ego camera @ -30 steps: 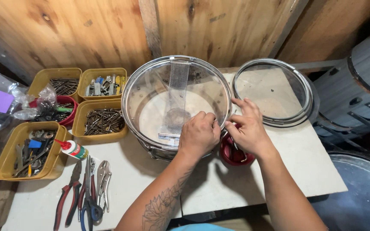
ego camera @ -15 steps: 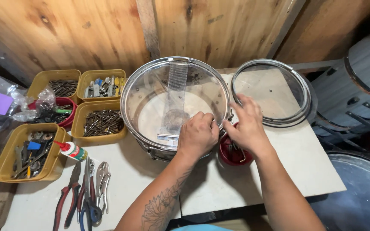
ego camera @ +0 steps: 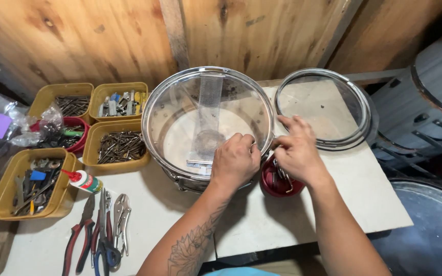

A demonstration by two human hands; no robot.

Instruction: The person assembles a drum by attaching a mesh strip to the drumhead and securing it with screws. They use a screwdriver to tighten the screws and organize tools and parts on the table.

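A snare drum (ego camera: 180, 110) with a clear head and a chrome hoop lies on the white table, a strip of snare wires across it. My left hand (ego camera: 235, 161) rests curled on the drum's near right rim, fingers closed around it. My right hand (ego camera: 296, 151) is just beside it at the rim's right edge, fingers pinching at a small part I cannot make out. Directly below my right hand stands a small red bowl (ego camera: 272, 185) holding metal parts.
A loose chrome hoop with a clear head (ego camera: 364, 110) lies to the right. Yellow trays (ego camera: 121, 166) of screws and tools, a red bowl, a glue bottle (ego camera: 83, 180) and pliers (ego camera: 95, 230) fill the left. A larger drum (ego camera: 431, 92) stands at right; the table edge (ego camera: 308, 240) is near.
Both hands stay at the drum's right rim. My right hand has shifted slightly, its fingers working at the rim edge. The drum has not moved.
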